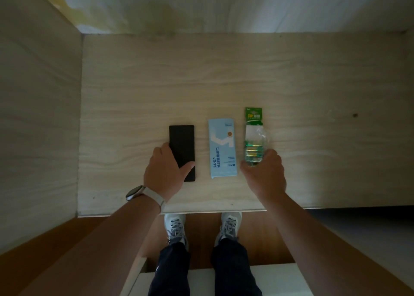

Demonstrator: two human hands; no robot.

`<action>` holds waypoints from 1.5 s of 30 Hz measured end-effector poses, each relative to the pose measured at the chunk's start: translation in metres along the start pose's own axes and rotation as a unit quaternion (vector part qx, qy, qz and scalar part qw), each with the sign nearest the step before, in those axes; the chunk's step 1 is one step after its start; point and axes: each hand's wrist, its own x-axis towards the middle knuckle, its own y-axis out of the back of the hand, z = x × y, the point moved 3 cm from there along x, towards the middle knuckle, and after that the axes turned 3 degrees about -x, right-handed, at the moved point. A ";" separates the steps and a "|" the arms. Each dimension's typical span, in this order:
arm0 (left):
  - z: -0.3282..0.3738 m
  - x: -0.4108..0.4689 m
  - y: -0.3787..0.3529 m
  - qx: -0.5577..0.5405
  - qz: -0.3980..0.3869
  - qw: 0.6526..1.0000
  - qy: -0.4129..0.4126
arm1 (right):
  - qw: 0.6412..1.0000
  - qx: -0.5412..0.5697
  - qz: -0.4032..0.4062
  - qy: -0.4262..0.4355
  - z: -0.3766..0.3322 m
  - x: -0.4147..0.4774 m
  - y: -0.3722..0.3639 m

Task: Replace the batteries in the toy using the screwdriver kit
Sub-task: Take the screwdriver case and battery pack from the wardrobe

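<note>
The left thumb (187, 166) is laid across the near part of a black slab (182, 142) and the fingers are curled at its left edge, so the slab is held by the left hand (164, 176). The slab lies flat on the table (224, 71). A watch (134, 193) is worn on that wrist.

The near end of a battery pack (253, 125) is gripped between the thumb and bent fingers of the right hand (266, 174). The fingertips are hidden under the hand. The pack's green card end points away from the person.

Between slab and pack, a blue kit box (222, 150) is laid lengthwise, apart from both by narrow strips of bare wood.

All three are set near the table's front edge. Wide open surface is left beyond them and to the right. On the left the table is closed by an upright side panel (38, 116), and at the back by a wall (224, 9). Two shoes (175, 226) are seen just below the front edge.
</note>
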 end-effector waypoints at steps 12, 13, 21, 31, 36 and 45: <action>-0.011 0.003 -0.014 -0.158 0.015 0.987 -0.021 | 0.996 0.079 0.004 0.041 0.015 0.013 -0.010; -0.012 0.003 -0.016 -0.174 0.016 0.984 -0.020 | 0.995 0.092 0.001 0.044 0.016 0.014 -0.010; -0.022 0.000 -0.024 -0.278 0.026 0.960 -0.010 | 0.986 0.148 -0.031 0.064 0.022 0.014 -0.006; -0.026 -0.006 -0.027 -0.376 0.064 0.924 0.006 | 0.980 0.174 -0.022 0.091 0.019 0.006 0.000; -0.024 -0.011 -0.022 -0.417 0.075 0.906 0.009 | 0.970 0.220 -0.025 0.099 0.003 -0.006 0.001; -0.028 -0.017 -0.019 -0.431 0.068 0.900 0.008 | 0.969 0.204 -0.061 0.124 -0.031 -0.018 -0.030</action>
